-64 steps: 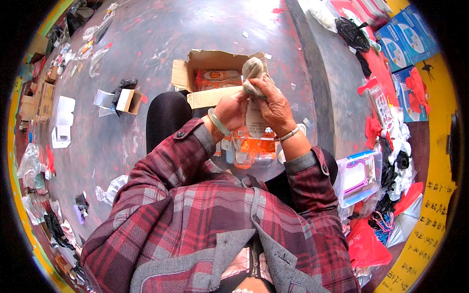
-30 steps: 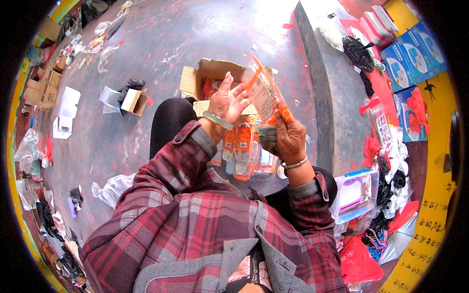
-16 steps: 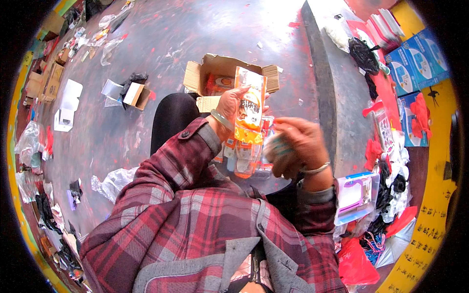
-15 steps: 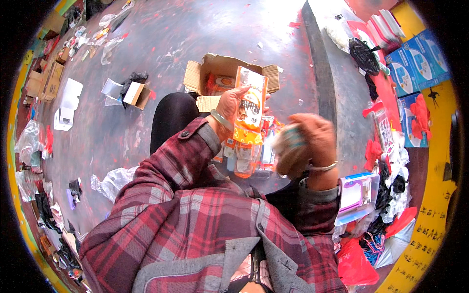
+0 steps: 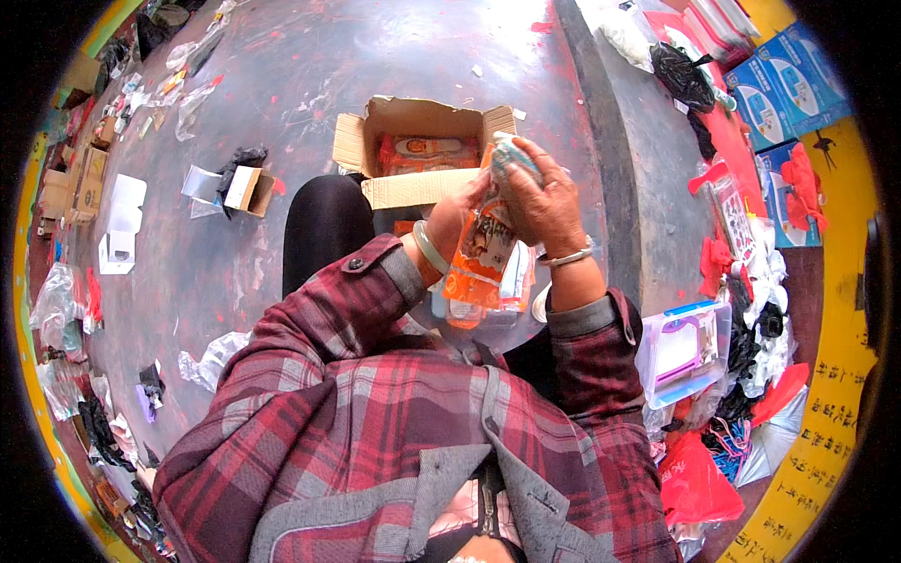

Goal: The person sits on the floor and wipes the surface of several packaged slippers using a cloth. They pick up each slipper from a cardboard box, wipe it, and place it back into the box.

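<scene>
My left hand (image 5: 447, 223) is closed round the edge of an orange and white printed plastic packet (image 5: 477, 255), which stands tilted above my lap. My right hand (image 5: 544, 202) grips a soft-looking pale blue and white item (image 5: 516, 158) and presses it against the packet's upper end. The kind of that item cannot be made out under my fingers. Beyond both hands sits an open cardboard box (image 5: 420, 191) with orange packets (image 5: 427, 150) inside. More orange and clear packets (image 5: 465, 314) lie below the one I hold, partly covered by it.
To the left on the dark floor are a small open carton (image 5: 251, 190), a white box (image 5: 120, 211) and a clear plastic bag (image 5: 216, 361). At right are a dark raised strip (image 5: 610, 122), a clear plastic tub (image 5: 683, 352), red bags (image 5: 694, 488) and blue boxes (image 5: 788, 84).
My right hand has moved left and up with the pale item, from apart to against the packet's top. The packet has tilted, and my left hand has shifted lower on it.
</scene>
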Demonstrator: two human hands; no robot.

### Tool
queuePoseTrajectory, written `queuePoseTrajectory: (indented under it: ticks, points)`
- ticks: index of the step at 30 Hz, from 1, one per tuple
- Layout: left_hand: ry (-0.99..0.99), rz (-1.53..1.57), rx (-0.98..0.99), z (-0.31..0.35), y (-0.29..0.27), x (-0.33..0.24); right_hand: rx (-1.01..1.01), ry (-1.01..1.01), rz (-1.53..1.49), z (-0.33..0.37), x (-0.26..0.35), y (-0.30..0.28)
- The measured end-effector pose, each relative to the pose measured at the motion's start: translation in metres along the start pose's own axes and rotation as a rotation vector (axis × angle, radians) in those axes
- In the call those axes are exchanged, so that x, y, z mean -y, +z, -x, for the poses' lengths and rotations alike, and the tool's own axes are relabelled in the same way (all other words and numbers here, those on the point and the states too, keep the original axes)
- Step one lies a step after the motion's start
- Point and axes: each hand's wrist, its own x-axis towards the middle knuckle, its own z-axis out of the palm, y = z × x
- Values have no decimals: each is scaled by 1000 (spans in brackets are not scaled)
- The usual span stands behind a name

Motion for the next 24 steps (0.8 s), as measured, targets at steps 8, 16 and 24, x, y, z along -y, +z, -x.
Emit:
queuePoseTrajectory:
  ticks: [8, 16, 24]
  points:
    - [157, 39, 47, 1, -14, -29, 34, -417, 347, 20, 8, 27]
    - [293, -34, -46, 9, -16, -71, 340, -486, 138, 50, 15, 38]
    - [1067, -237, -747, 13, -56, -159, 459, -299, -28, 62, 6, 26]
